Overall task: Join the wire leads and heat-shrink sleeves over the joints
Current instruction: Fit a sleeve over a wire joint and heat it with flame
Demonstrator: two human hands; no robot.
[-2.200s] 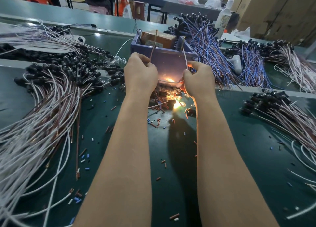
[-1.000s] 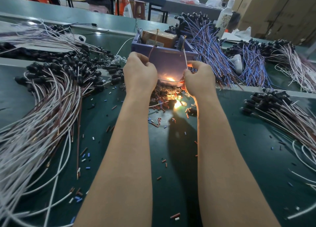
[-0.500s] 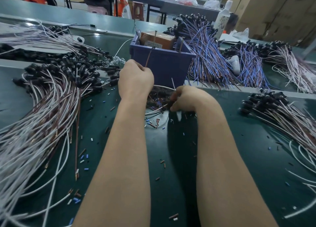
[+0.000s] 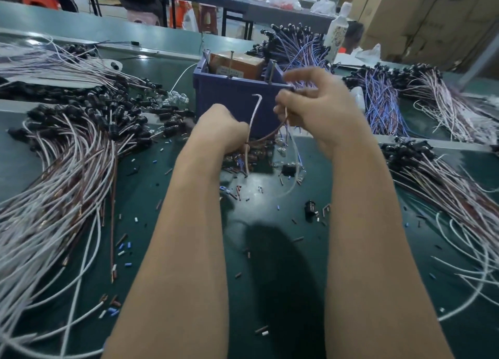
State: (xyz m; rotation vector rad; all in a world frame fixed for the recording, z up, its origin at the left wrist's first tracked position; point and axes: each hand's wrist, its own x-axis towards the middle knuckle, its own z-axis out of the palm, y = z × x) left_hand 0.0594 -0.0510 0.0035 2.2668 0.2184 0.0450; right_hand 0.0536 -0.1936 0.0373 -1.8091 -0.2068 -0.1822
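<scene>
Between the two raised hands, just in front of the blue bin [image 4: 232,94], hung the wire leads [image 4: 252,127]. Closed into a fist, the left hand [image 4: 222,131] gripped their lower part; the right hand [image 4: 316,107] pinched the brown lead's upper end, its fingers curled. Wire bundles [image 4: 62,169] lay left and right on the green surface [image 4: 172,239].

Left hand [image 4: 222,131] fisted on white wire [image 4: 253,115]; right hand [image 4: 318,107] pinching brown wire [image 4: 270,134], before blue bin [image 4: 232,94].

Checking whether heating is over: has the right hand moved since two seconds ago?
Yes. The right hand has risen from low against the blue bin front to near its rim.
</scene>
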